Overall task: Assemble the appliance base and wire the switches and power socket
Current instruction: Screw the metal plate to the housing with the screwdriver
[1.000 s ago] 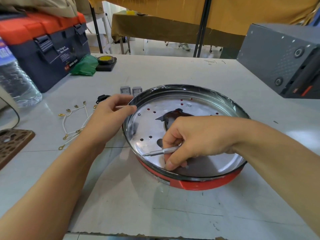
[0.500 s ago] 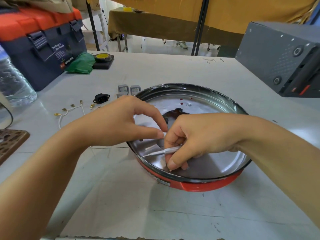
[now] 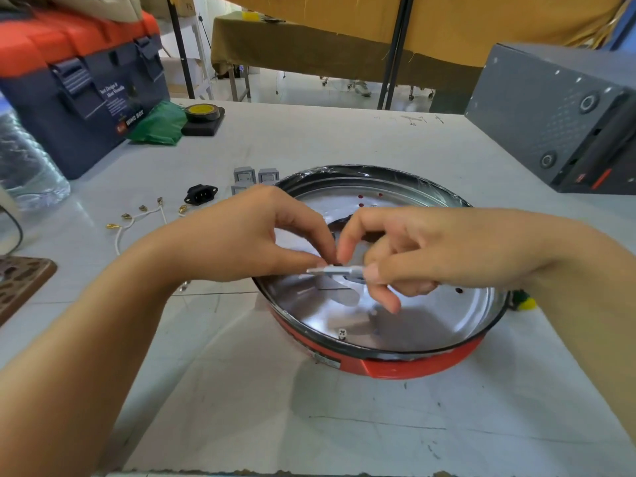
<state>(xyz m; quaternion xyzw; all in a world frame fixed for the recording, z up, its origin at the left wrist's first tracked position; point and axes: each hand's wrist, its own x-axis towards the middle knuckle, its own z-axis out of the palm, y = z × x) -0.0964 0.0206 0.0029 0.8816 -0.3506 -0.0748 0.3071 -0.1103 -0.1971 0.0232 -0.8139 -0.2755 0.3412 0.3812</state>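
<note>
We count one red appliance base (image 3: pixel 395 368), round, on bench (image 3: pixel 344 425). Three grey switches (image 3: pixel 245 175) just beyond its far-left rim, third partly hidden behind hand. One black power socket (image 3: pixel 200 194) beside them. White wires (image 3: pixel 137 218) with brass terminals: we make out five terminals, wire count unclear. One slim metal tool (image 3: pixel 335 270) between two hands (image 3: pixel 241 242). One toolbox (image 3: pixel 79 77), one tape roll (image 3: pixel 202 112), one green bag (image 3: pixel 160 123), one water bottle (image 3: pixel 24 160), one grey case (image 3: pixel 550 111).
</note>
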